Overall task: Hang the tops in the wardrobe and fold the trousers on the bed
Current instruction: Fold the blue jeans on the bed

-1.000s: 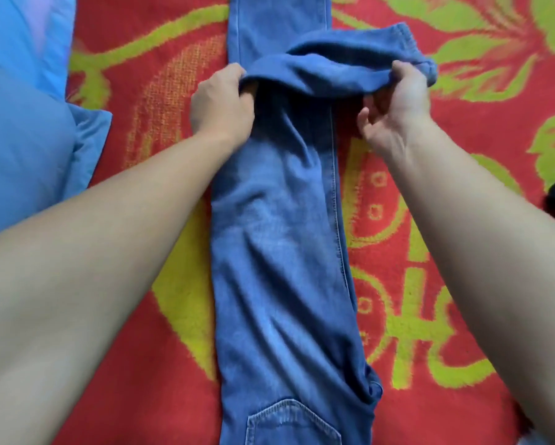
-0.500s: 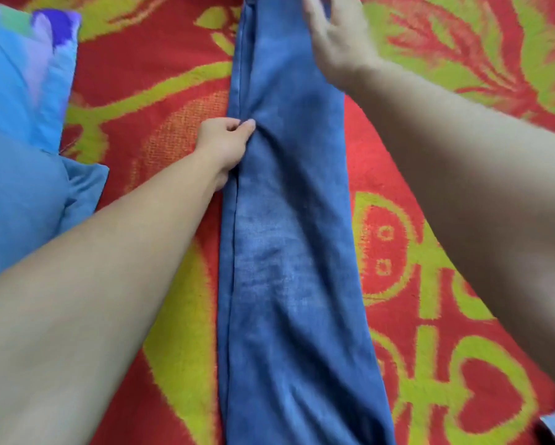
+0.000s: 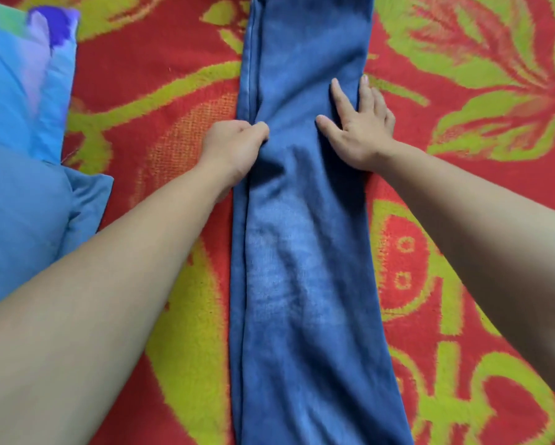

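Observation:
Blue denim trousers [image 3: 301, 268] lie stretched out lengthwise on the bed, one leg stacked on the other, running from the bottom edge of the view to the top. My left hand [image 3: 234, 146] sits at the trousers' left edge with its fingers curled against the denim; whether it pinches the cloth I cannot tell. My right hand [image 3: 359, 123] lies flat with spread fingers on the right edge of the trousers, pressing the fabric down. Both ends of the trousers are out of view.
A red blanket with a yellow-green flower pattern [image 3: 462, 155] covers the bed. Blue pillows [image 3: 22, 175] lie at the left, close to my left forearm.
The folded-over leg end I held a second ago now lies out flat. My right hand came back from the far end and pressed down on the right edge. My left hand stayed at the left edge.

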Tool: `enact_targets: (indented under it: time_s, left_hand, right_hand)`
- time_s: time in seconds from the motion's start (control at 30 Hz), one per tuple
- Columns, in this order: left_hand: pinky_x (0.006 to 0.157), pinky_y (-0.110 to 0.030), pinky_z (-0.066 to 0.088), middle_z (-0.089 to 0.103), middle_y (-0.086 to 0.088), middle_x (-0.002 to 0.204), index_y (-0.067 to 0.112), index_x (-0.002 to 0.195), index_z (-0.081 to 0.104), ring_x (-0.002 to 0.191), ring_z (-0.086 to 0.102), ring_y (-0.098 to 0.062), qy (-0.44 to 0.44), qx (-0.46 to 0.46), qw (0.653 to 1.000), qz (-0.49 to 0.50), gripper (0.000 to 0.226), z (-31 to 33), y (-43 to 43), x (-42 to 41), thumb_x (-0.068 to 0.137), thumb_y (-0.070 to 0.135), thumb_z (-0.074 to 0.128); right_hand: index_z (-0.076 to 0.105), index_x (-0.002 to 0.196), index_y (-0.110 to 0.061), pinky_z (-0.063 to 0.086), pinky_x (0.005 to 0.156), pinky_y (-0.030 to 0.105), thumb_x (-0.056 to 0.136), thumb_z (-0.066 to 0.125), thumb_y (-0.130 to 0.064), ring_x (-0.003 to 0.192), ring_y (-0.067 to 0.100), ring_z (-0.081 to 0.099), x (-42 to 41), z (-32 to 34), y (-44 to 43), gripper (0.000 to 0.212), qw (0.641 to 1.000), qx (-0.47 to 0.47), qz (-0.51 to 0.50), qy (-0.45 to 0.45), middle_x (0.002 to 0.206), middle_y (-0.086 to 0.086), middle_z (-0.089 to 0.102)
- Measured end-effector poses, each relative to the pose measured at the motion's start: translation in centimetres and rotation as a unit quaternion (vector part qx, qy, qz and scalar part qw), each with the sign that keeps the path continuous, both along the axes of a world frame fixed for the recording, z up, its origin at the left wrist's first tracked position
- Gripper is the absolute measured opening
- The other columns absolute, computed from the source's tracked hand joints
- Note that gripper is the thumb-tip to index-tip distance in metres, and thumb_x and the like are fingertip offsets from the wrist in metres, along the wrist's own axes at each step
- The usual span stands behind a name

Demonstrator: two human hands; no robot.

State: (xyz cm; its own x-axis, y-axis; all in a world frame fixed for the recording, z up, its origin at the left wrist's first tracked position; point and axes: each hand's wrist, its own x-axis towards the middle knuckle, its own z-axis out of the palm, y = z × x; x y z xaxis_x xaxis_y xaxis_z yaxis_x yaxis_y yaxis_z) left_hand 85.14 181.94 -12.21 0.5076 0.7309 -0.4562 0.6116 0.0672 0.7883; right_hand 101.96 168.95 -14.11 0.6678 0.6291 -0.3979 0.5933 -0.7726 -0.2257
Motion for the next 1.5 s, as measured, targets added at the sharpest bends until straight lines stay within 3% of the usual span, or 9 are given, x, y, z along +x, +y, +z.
enact_targets:
  time_s: [0.07, 0.17, 0.27, 0.7, 0.97, 1.13, 1.27, 1.4, 1.5]
  left_hand:
    - [0.087, -0.028, 0.036, 0.062, -0.004, 0.101, 0.026, 0.081, 0.065, 0.099, 0.052, -0.012, 0.063, 0.202, 0.977, -0.036, 0.023, -1.3, -0.2, -1.5, 0.08, 0.045, 0.053]
    - [0.117, -0.051, 0.0, 0.002, -0.012, 0.164, 0.034, 0.152, 0.027, 0.15, -0.002, -0.024, 0.198, 0.291, 0.932, -0.087, 0.053, -3.7, -0.3, -4.5, 0.101, 0.05, 0.028]
    - [0.114, -0.057, -0.011, -0.024, -0.014, 0.16, 0.03, 0.156, -0.007, 0.148, -0.023, -0.027, 0.239, 0.303, 0.906, -0.175, 0.062, -5.6, 0.1, -5.4, 0.102, 0.05, 0.016]
    - [0.111, -0.058, -0.016, -0.037, -0.011, 0.155, 0.034, 0.151, -0.021, 0.143, -0.034, -0.025, 0.257, 0.247, 0.911, -0.209, 0.067, -6.0, 1.1, -4.9, 0.1, 0.056, 0.015]
    - [0.112, -0.058, -0.012, -0.025, -0.014, 0.16, 0.032, 0.154, -0.011, 0.147, -0.023, -0.028, 0.258, 0.288, 0.904, -0.183, 0.065, -6.2, 0.7, -5.1, 0.099, 0.055, 0.015]
    - [0.115, -0.054, -0.011, -0.021, -0.009, 0.162, 0.036, 0.155, -0.002, 0.149, -0.02, -0.023, 0.25, 0.238, 0.922, -0.178, 0.06, -4.4, 1.1, -4.7, 0.101, 0.052, 0.019]
    - [0.122, -0.042, 0.005, 0.014, -0.013, 0.163, 0.016, 0.155, 0.024, 0.151, 0.01, -0.027, 0.131, 0.212, 0.968, -0.037, 0.059, -0.6, -1.8, -5.8, 0.103, 0.044, 0.025]
    - [0.119, -0.046, 0.019, 0.03, -0.024, 0.155, 0.01, 0.149, 0.039, 0.146, 0.025, -0.037, 0.01, 0.42, 0.897, -0.133, 0.054, 1.9, -13.8, -10.3, 0.102, 0.037, 0.036]
    - [0.118, -0.057, 0.011, 0.013, -0.018, 0.162, 0.022, 0.156, 0.023, 0.151, 0.009, -0.032, 0.127, 0.405, 0.856, -0.296, 0.058, -0.6, -19.9, -16.0, 0.103, 0.045, 0.03]
  right_hand:
    - [0.026, 0.155, -0.037, 0.008, 0.12, 0.047, 0.098, 0.037, -0.044, 0.153, 0.036, -0.001, 0.2, 1.2, 1.2, 0.058, 0.997, 0.052, -0.003, -0.053, 0.167, 0.015, -0.004]
    - [0.034, 0.154, -0.029, 0.015, 0.12, 0.041, 0.099, 0.032, -0.035, 0.152, 0.036, 0.011, 0.0, 2.4, 4.0, 0.056, 0.973, 0.147, 0.051, -0.169, 0.165, 0.017, 0.01]
    - [0.022, 0.158, -0.027, 0.012, 0.122, 0.047, 0.103, 0.023, -0.045, 0.153, 0.036, 0.008, -0.4, 1.2, 7.4, 0.058, 0.969, 0.117, 0.132, -0.171, 0.166, 0.014, 0.011]
    - [0.004, 0.16, -0.03, -0.004, 0.123, 0.054, 0.105, 0.013, -0.052, 0.153, 0.035, -0.008, -0.4, -1.4, 10.2, 0.06, 0.978, 0.039, 0.16, -0.13, 0.168, 0.008, -0.005]
    - [0.021, 0.158, -0.028, 0.009, 0.122, 0.049, 0.105, 0.015, -0.05, 0.149, 0.03, 0.019, -2.6, -0.3, 8.6, 0.058, 0.976, 0.044, 0.149, -0.155, 0.161, 0.01, 0.026]
    - [0.023, 0.158, -0.019, 0.008, 0.124, 0.047, 0.107, 0.021, -0.039, 0.153, 0.033, 0.008, -9.3, 1.7, -0.6, 0.055, 0.985, 0.119, 0.093, -0.089, 0.166, 0.014, 0.011]
    - [0.028, 0.156, -0.011, 0.01, 0.124, 0.046, 0.107, 0.03, -0.028, 0.153, 0.034, 0.01, -13.9, 3.5, -9.9, 0.052, 0.982, 0.151, 0.059, -0.1, 0.165, 0.018, 0.012]
    - [0.032, 0.153, -0.003, 0.02, 0.121, 0.054, 0.106, 0.036, -0.021, 0.151, 0.041, 0.016, -18.5, 3.5, -17.3, 0.051, 0.982, 0.159, 0.022, -0.097, 0.161, 0.026, 0.017]
    - [0.029, 0.156, -0.014, 0.018, 0.121, 0.052, 0.107, 0.034, -0.036, 0.152, 0.037, 0.014, -21.7, 1.6, -22.4, 0.055, 0.981, 0.122, 0.103, -0.111, 0.164, 0.021, 0.014]
